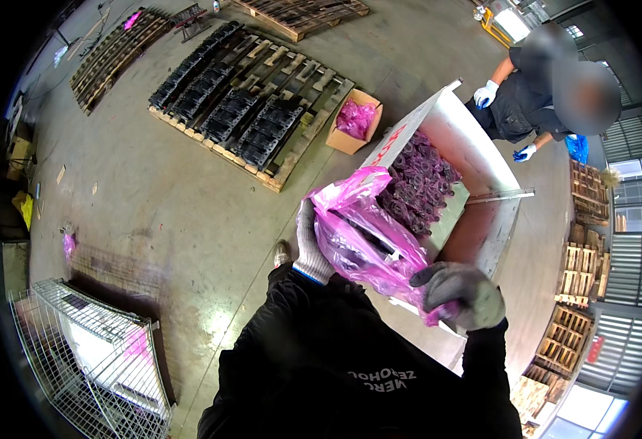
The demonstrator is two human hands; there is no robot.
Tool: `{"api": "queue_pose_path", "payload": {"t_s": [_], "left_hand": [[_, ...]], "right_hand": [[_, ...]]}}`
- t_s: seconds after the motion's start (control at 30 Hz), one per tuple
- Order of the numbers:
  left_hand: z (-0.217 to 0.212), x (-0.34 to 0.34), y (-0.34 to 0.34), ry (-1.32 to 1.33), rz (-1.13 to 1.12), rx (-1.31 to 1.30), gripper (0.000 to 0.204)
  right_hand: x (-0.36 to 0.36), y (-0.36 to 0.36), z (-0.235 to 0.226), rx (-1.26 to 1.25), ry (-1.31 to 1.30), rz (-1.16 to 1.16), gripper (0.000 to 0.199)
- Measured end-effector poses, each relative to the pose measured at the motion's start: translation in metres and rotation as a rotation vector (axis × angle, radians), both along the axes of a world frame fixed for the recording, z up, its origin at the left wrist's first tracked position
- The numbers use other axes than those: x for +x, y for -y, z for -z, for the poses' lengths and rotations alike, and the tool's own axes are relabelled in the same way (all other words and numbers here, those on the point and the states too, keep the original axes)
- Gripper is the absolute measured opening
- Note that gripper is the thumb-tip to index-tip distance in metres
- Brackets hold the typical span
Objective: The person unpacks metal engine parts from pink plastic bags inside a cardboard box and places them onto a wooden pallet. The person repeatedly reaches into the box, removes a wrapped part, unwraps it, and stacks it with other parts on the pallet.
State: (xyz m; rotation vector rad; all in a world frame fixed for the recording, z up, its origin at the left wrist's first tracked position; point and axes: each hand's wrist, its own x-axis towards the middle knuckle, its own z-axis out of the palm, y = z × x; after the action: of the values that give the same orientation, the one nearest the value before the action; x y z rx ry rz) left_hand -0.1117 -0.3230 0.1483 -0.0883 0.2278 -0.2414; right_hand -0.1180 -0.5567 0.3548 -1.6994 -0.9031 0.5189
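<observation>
A pink, see-through plastic bag (339, 241) is stretched between my hands in front of my body, with a dark, long part (368, 233) inside it. My left hand (308, 249), in a pale knit glove, holds the bag's left side; its fingertips are partly hidden behind the film. In a grey-coated glove, my right hand (467, 296) is closed round the bag's gathered lower right end. Just beyond the bag stands a large metal bin (474, 157) with several pink-wrapped dark parts (417, 179) and a pale sheet (449, 216) in it.
Beyond the bin stands a co-worker (511, 110) in white gloves. A cardboard box (346, 141) of pink plastic sits beside a pallet (281, 172) bearing rows of black parts (270, 132). At lower left is a wire cage (94, 358); stacked pallets (584, 271) line the right.
</observation>
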Motion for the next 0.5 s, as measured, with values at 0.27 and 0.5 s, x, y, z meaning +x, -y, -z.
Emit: {"api": "queue_pose_path", "payload": {"t_s": [0.27,0.5], "left_hand": [[-0.008,0.025,0.001,0.200,-0.204,0.272,0.045],[-0.019,0.010,0.010,0.086,0.010,0.055,0.050]], "right_hand": [[-0.017,-0.007,-0.020,-0.584,0.595,0.283,0.026],[-0.001,0.001,-0.015,-0.991,0.336,0.202,0.018]]}}
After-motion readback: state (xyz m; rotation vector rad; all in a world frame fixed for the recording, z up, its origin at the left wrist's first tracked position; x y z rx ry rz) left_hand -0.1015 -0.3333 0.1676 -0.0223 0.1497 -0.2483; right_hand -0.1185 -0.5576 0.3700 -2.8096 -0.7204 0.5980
